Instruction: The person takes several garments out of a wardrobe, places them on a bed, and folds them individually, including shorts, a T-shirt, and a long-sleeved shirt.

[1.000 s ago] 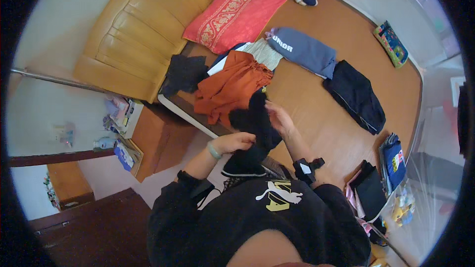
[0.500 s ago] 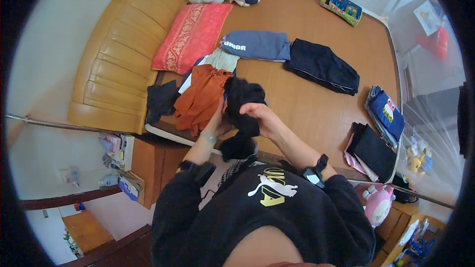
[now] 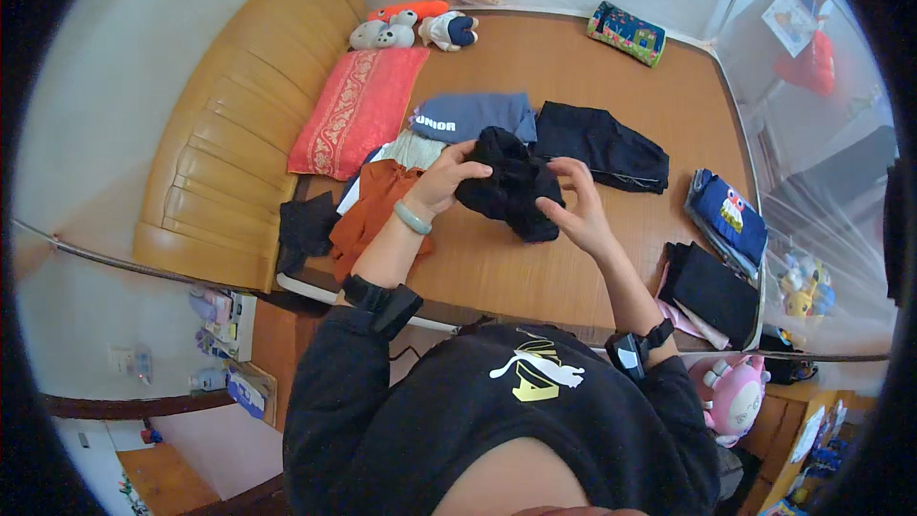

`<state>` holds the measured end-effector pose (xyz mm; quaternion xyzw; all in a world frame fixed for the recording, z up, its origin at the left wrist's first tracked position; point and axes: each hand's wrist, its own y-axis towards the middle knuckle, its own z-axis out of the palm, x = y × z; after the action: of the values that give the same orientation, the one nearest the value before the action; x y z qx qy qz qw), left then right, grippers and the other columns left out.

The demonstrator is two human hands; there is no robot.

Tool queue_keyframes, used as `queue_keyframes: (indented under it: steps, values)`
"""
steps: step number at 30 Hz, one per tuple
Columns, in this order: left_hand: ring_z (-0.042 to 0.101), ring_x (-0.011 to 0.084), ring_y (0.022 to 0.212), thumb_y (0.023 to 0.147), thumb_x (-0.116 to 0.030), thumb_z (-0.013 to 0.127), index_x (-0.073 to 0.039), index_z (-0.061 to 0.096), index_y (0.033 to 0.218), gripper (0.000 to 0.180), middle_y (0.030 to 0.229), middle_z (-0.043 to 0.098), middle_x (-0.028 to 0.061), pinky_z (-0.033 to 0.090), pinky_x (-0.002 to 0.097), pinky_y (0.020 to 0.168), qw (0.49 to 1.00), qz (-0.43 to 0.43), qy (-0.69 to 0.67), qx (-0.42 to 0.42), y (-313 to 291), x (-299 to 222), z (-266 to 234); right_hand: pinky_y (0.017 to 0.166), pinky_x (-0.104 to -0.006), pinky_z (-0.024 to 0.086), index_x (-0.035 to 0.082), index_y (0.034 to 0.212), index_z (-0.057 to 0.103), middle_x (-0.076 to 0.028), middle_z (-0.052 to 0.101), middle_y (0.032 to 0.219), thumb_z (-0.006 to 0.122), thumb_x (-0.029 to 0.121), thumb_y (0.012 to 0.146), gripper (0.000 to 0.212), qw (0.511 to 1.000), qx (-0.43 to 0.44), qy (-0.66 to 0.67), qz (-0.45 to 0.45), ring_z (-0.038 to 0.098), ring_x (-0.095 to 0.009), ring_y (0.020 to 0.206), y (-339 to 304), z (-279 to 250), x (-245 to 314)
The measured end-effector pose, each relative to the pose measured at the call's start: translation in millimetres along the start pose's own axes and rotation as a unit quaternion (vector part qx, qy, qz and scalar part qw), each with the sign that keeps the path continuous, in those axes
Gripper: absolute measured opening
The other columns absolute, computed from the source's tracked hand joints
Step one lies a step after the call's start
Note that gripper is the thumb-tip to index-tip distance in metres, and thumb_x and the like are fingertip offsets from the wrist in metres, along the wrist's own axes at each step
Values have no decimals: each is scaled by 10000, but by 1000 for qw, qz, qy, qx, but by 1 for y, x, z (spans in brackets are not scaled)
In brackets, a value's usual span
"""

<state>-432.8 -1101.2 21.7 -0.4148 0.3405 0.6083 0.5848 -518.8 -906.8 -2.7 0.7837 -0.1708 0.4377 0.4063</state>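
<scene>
A bunched black garment (image 3: 511, 186) hangs in front of me above the bed; its exact kind is hard to make out. My left hand (image 3: 444, 182) grips its left edge, the thumb lying over the cloth. At the garment's right edge, my right hand (image 3: 585, 215) has its thumb and fingers apart, with the tips against the fabric. Below my left wrist lies a loose rust-orange garment (image 3: 368, 220). Just beyond the held cloth are a folded grey-blue top (image 3: 482, 118) and folded black trousers (image 3: 602, 148).
The bed (image 3: 535, 53) has a padded tan headboard (image 3: 239, 124) at left. A red pillow (image 3: 358, 115) and plush toys (image 3: 396, 31) lie near it. Folded clothes (image 3: 712, 291) are stacked at right. A dark crumpled cloth (image 3: 306, 229) lies at the near left corner.
Both hands have moved away from my body and over the bed, carrying the black garment. It is now gathered into a more compact bundle, and my right hand's fingers have spread.
</scene>
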Motion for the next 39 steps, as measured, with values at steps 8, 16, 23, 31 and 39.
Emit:
queue_keyframes:
  steps: [8, 16, 23, 31, 39]
  values:
    - [536, 97, 692, 655, -28, 580, 2, 535, 879, 231, 771, 560, 16, 440, 216, 627, 995, 68, 38, -66, -15, -48, 18, 852, -376, 300, 5, 866, 528, -170, 545, 782, 548, 444, 666, 483, 926, 290, -218, -107, 505, -302, 807, -8, 59, -32]
    - [541, 284, 637, 559, -160, 542, -15, 561, 743, 235, 666, 558, 166, 425, 343, 600, 673, 45, 675, -299, -63, -80, -78, 785, -384, 323, 56, 557, 454, -71, 446, 602, 609, 270, 647, 279, 863, 258, -313, -302, 473, -227, 672, 72, -7, -3]
    - [515, 155, 799, 572, 74, 361, -13, 541, 746, 265, 799, 547, 71, 377, 264, 753, 858, 188, 426, -217, -53, -88, -57, 765, -363, 341, 51, 562, 470, -68, 455, 607, 589, 265, 665, 266, 842, 236, -337, -349, 472, -225, 660, 113, -36, 32]
    - [445, 173, 938, 613, 40, 418, -14, 533, 774, 205, 942, 498, 92, 345, 275, 805, 844, 119, 523, -2, -38, -114, -30, 696, -350, 355, 54, 604, 495, -86, 492, 595, 588, 298, 669, 269, 833, 251, -408, -275, 476, -248, 668, 127, -63, 61]
    - [471, 215, 779, 651, -214, 621, 7, 509, 734, 261, 816, 470, 102, 379, 294, 671, 710, 227, 666, 30, -19, -122, -10, 662, -363, 385, 21, 752, 512, -122, 504, 806, 615, 321, 639, 336, 869, 117, -432, -212, 479, -299, 742, 122, -99, 83]
